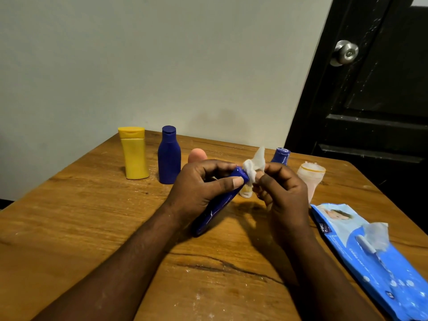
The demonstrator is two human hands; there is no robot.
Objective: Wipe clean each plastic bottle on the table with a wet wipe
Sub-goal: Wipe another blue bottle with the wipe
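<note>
Head view: left hand (199, 184) grip around blue bottle (214, 215), right hand (286, 193) grip pinching wet wipe (251, 169), wipes pack (393, 286) lettered "mee"

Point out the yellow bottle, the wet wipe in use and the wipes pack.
yellow bottle (135, 158), head view, middle of its body.
wet wipe (250, 169), head view, bunched white part.
wipes pack (361, 256), head view, blue front face.

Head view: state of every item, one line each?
Left hand, grips the tilted blue bottle.
Right hand, pinches the wet wipe against its cap.
Yellow bottle, upright, cap shut.
Dark blue bottle, upright, capped.
Pink bottle, mostly hidden behind left hand.
Far blue bottle, partly hidden behind right hand.
Pale bottle, upright.
Wipe pack, lying flat, a wipe sticking out.
</note>
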